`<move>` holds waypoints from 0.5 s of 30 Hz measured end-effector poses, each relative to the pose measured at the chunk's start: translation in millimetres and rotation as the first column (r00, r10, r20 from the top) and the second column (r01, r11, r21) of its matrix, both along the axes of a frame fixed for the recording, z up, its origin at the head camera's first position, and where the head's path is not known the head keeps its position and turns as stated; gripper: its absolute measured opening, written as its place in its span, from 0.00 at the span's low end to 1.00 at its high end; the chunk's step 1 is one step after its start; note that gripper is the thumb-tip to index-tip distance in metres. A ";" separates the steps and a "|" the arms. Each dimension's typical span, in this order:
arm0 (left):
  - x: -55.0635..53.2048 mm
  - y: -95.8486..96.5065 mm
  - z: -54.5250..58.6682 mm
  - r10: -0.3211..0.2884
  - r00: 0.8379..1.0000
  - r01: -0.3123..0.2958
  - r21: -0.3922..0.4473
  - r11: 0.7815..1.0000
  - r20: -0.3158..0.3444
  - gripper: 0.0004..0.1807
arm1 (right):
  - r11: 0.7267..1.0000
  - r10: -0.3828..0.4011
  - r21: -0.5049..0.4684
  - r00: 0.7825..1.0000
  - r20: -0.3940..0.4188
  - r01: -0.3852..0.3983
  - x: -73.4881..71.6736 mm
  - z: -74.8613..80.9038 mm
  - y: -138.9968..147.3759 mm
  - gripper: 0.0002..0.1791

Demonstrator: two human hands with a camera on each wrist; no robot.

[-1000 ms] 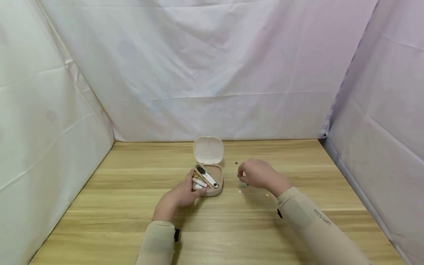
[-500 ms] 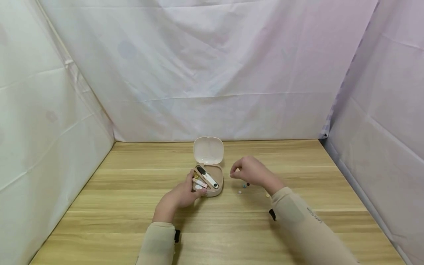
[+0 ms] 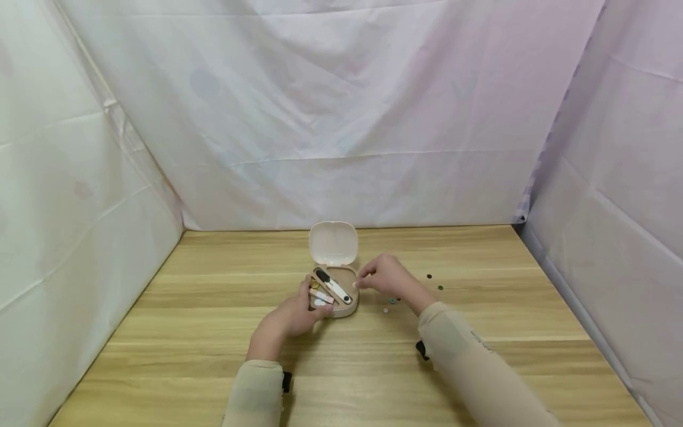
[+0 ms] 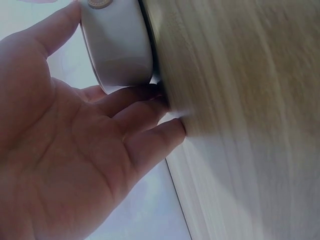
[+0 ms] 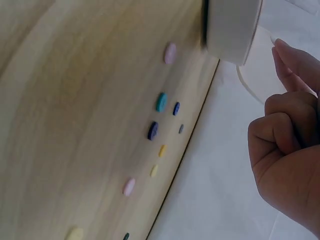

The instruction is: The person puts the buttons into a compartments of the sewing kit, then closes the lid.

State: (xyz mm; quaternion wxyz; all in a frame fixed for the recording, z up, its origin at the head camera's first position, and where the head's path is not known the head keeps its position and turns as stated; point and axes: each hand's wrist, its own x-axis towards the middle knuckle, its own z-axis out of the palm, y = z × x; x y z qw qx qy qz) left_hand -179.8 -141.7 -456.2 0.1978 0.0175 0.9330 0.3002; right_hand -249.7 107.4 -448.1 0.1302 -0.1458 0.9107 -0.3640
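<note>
A beige sewing box [image 3: 349,309] stands with its lid [image 3: 333,243] raised. My left hand [image 3: 292,314] holds the box at its left side, thumb at the front; in the left wrist view the fingers curl around its wall [image 4: 122,57]. My right hand [image 3: 388,277] pinches a small pale button [image 5: 273,39] between thumb and fingertip, just over the box's right compartment. White thread snips [image 3: 336,289] with a dark tip lie diagonally in the box. Beside them in the left section are a gold ring-shaped piece [image 3: 314,284], a small pink-and-white strip [image 3: 322,296] and white discs [image 3: 319,302].
Several loose buttons lie on the wooden table right of the box, among them a pink button [image 5: 170,53], a teal button [image 5: 161,102], a dark blue button [image 5: 153,130] and a dark green button [image 3: 440,287]. White cloth [image 3: 341,118] hangs behind and at both sides.
My right hand has moved left from above the loose buttons to the box's right edge, carrying the pale button. My left hand stays on the box.
</note>
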 end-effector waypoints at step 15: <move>0.3 -0.1 -1.5 0.007 1.000 -0.007 -0.003 1.000 -0.013 0.57 | 0.999 0.042 0.030 0.999 -0.011 -0.041 0.1 -5.5 -10.6 0.03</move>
